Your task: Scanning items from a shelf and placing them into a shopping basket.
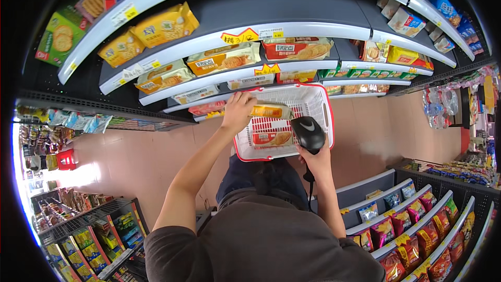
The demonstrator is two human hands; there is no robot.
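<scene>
My left hand [239, 110] grips one end of a yellow and cream biscuit pack [272, 111], which it holds over a white plastic shopping basket [327, 113] with a red rim. In my right hand [316, 157] is a black handheld barcode scanner [308, 135]. The scanner's head is close to the far end of the pack, and its dark cable hangs down by my forearm. A red and cream biscuit pack [273, 139] lies on the bottom of the basket, at the side nearest me. What supports the basket is hidden.
Before me rises a curved-looking shelf unit with orange biscuit packs [224, 59], red biscuit packs [297, 49] and yellow cracker bags [166, 25]. Behind on the right, a shelf rack holds snack bags [401, 222]. Tiled floor [368, 125] runs along the aisle. Bottled water [440, 103] stands far right.
</scene>
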